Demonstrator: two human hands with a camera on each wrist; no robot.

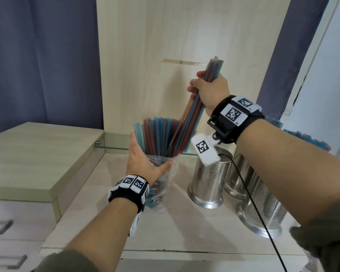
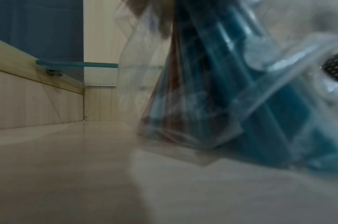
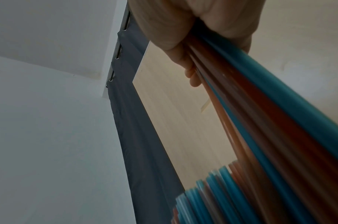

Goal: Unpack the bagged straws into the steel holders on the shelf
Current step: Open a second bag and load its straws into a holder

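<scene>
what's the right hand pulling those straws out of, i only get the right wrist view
Observer: A clear plastic bag standing on the shelf, with the left hand gripping it.
Operator: any holders nearby
Observer: Yes, three steel holders stand on the shelf right of the bag.
Operator: are the straws fully out
Observer: No, the lower ends of the bundle in the right hand are still in the bag mouth.

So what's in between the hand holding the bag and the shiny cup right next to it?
In the head view, only crinkled clear plastic of the straw bag and bare shelf lie between the left hand and the nearest steel holder.
</scene>
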